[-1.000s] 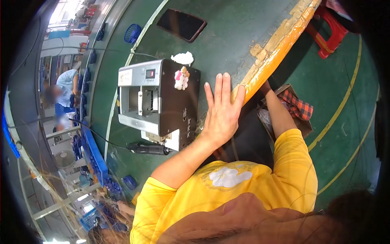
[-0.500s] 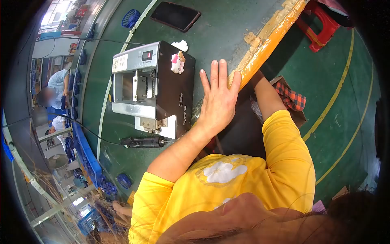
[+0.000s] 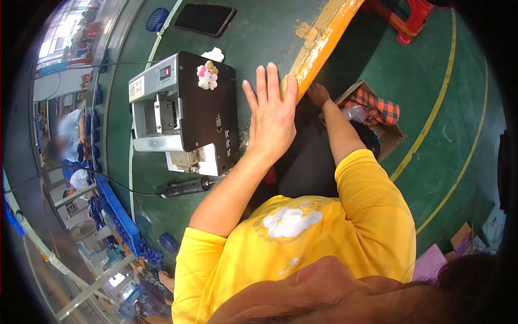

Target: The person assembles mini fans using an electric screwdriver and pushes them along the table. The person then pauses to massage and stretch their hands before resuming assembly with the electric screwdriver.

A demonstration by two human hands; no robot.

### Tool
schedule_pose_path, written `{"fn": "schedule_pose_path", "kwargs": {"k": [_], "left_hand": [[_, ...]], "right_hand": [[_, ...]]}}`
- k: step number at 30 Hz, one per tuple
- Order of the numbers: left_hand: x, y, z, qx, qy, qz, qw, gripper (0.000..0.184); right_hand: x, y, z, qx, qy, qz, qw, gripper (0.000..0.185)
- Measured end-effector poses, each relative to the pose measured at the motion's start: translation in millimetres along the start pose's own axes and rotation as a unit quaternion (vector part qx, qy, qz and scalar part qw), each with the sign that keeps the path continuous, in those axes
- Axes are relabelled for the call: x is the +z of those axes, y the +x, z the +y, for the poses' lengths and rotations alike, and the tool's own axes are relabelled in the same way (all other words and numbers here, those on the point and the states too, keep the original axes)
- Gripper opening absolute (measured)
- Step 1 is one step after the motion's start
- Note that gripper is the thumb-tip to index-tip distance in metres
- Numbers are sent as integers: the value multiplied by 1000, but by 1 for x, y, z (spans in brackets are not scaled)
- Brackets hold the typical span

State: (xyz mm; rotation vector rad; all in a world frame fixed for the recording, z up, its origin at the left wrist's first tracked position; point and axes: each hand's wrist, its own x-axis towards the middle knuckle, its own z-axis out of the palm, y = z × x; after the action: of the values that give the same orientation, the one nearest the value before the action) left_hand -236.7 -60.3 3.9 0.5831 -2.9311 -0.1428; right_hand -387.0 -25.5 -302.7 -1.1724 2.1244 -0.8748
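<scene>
My left hand (image 3: pixel 272 121) lies flat on the green tabletop with its fingers spread, beside the orange-taped edge (image 3: pixel 318 51). It holds nothing. My right hand (image 3: pixel 319 95) is low, just beyond that edge and partly in shadow; its fingers are too hidden to make out. Left of my left hand stands a black and silver machine (image 3: pixel 208 121) with a power switch and a small cartoon figure (image 3: pixel 207 75) on top. A black electric screwdriver (image 3: pixel 183 188) lies in front of it, its cable running left.
A phone (image 3: pixel 205 19), a white scrap (image 3: pixel 214 54) and a blue basket (image 3: pixel 157 19) are on the table. Below right sits a cardboard box (image 3: pixel 391 140) with checked cloth (image 3: pixel 377 106). A red stool (image 3: pixel 411 19) stands at upper right. Another person (image 3: pixel 71 132) works at far left.
The view has shifted, so the table things appear further left. My right hand, hidden behind the table edge before, now shows, and more of the cardboard box is visible. My left hand stays flat.
</scene>
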Motion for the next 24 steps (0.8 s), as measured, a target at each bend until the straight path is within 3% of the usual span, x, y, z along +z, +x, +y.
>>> {"fn": "schedule_pose_path", "kwargs": {"k": [3, 6, 7, 11, 15, 24], "left_hand": [[1, 0, 0, -1, 9, -3, 1000, 67], [2, 1, -1, -2, 4, 2, 1000, 68], [3, 0, -1, -2, 6, 3, 1000, 68], [2, 1, 0, -1, 15, -3, 1000, 69], [2, 0, 1, -1, 17, -2, 1000, 69], [3, 0, 0, 3, 11, 8, 1000, 67]], "right_hand": [[29, 11, 32, 35, 61, 6, 998, 56], [7, 15, -8, 2, 162, 86, 983, 51], [15, 30, -12, -55, 191, 113, 973, 50], [-11, 40, -95, -39, -16, 9, 999, 45], [4, 34, -119, -48, -127, -10, 991, 44], [22, 26, -124, -59, -196, 0, 979, 41]]}}
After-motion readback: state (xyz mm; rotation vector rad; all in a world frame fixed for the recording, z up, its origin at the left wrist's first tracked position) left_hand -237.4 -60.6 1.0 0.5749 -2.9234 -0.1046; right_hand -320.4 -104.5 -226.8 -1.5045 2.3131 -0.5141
